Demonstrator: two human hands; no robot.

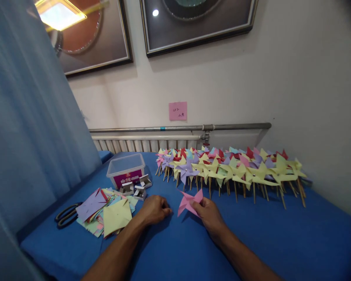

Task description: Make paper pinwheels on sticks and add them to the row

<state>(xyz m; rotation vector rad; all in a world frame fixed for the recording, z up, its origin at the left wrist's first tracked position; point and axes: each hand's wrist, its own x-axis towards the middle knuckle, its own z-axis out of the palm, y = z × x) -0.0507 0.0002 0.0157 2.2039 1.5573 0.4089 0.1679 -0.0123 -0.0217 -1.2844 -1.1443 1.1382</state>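
Between the thumb and fingers of my right hand (pixel 212 216) is a pink paper pinwheel (pixel 188 203), its blades folded in and no stick to be seen on it. My left hand (pixel 156 210) rests low over the blue cover to the left of the pinwheel, fingers curled closed. Whatever those fingers may hold is hidden. Small open boxes (pixel 139 192) lie just beyond my left hand. Left of that wrist is a pile of coloured paper squares, with a yellow square (pixel 117 217) and a purple square (pixel 91 204) on top.
Black-handled scissors (pixel 66 215) lie left of the paper. A clear plastic tub (pixel 126 168) stands behind the small boxes. Rows of finished pinwheels on sticks (pixel 231 171) fill the back right of the blue-covered surface (pixel 175 257). A blue curtain (pixel 32 117) hangs at the left.
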